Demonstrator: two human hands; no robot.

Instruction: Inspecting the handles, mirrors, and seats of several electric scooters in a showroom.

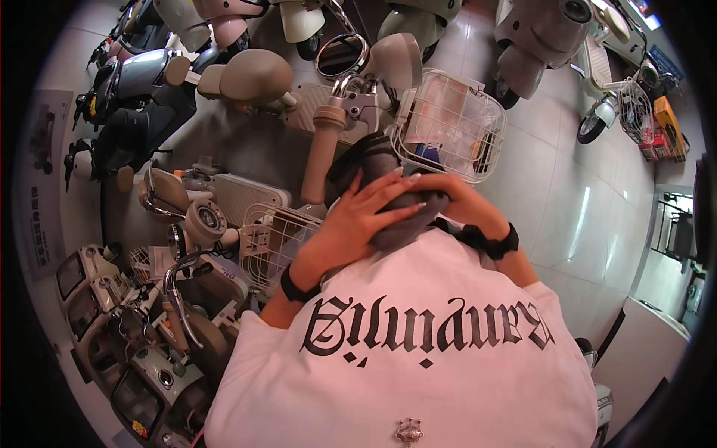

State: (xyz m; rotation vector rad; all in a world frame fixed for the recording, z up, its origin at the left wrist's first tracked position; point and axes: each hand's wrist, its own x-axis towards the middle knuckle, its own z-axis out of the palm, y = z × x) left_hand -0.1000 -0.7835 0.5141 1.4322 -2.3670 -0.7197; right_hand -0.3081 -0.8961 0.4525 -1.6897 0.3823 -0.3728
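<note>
The person's left hand [358, 224] lies with its fingers spread over dark grey cloth [399, 235] at the centre of the frame, perhaps trousers; from here I can't be sure. The right hand [441, 187] comes in from the right and meets it, fingers overlapping; I can't tell whether either pinches anything. They look rested there rather than gripping, the wrists, each with a black band [299, 287], bent in against the white shirt [448, 373]. Just beyond them, upper centre, a scooter's tan handgrip [321, 160] angles back toward the person, as if for a rider. To its right a white wire basket [482, 175] seems to keep some wrapped packages [444, 145] together. Other scooters [149, 82] crowd the left and top, probably lined up for display on the tiled floor [556, 194].
</note>
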